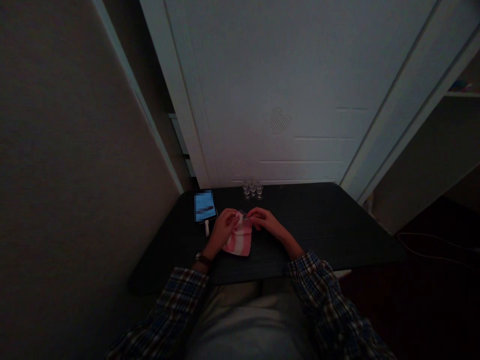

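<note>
My left hand (225,226), with a dark watch at the wrist, is closed on a pink and white striped cloth (242,242) that hangs down toward the black table. Fingers bent in a pinch, my right hand (261,220) grips what looks like a small clear glass (243,216) at the top of the cloth. The fingers and cloth cover most of that glass, and the dim light blurs its outline. Beyond the hands, several small stemmed glasses (252,190) stand upright in a cluster at the table's back edge.
A phone or small tablet (205,206) with a lit blue screen lies left of my hands, a white plug or stub (207,228) at its near end. The black table (318,230) meets a white panel (300,75) behind and a wall (75,150) rises at left.
</note>
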The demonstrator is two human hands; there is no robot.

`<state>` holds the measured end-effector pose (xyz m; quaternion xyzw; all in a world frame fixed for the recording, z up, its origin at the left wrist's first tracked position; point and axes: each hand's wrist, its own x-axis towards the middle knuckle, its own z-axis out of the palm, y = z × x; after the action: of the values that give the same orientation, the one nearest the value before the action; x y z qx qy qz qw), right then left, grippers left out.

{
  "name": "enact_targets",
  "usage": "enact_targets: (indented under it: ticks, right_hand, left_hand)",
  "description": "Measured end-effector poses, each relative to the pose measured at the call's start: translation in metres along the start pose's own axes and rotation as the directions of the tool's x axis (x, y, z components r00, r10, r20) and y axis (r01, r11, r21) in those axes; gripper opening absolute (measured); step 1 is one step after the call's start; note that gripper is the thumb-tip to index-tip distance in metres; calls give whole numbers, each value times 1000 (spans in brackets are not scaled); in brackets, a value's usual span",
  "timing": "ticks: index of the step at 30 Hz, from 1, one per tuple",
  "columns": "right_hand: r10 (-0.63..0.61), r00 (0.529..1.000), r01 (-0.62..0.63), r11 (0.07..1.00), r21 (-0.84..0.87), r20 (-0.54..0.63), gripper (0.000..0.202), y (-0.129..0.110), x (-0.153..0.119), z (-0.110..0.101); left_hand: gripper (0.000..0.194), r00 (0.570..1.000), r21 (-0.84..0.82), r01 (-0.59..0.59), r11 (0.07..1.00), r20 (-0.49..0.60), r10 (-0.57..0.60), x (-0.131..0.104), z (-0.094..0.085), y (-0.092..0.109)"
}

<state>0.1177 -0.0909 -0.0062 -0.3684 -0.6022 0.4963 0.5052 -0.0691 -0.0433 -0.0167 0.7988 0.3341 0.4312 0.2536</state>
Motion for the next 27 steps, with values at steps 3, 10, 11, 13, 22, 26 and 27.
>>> enact_targets:
  ticks: [3,10,11,13,22,26,27]
  right_hand:
    - [-7,999,6,1000,-18,-32,22,3,1,-1]
    - [-37,995,37,999,0,-91,29,12,6,-1]
    - [-49,994,49,999,-1,-94,32,14,6,-1]
    - [-66,992,64,998,-17,-108,35,17,7,-1]
    - [-119,966,75,979,-192,-229,32,29,12,-9]
    - [-90,968,56,987,-148,-233,29,24,11,-8]
    - [-63,974,36,991,-125,-219,28,23,10,-7]
  left_hand:
    - [12,1000,27,7,1000,-24,-7,0,-1,2]
    - [13,993,82,31,996,-113,-21,0,-2,1]
    - [13,991,80,43,996,-133,-32,0,-2,0]
    - [13,984,81,68,994,-168,-54,0,-3,-1]
    - [13,987,76,57,996,-152,-45,-1,-3,5]
    - [15,986,73,63,995,-162,-51,0,-4,5]
    - [15,985,72,67,995,-164,-55,0,-4,5]
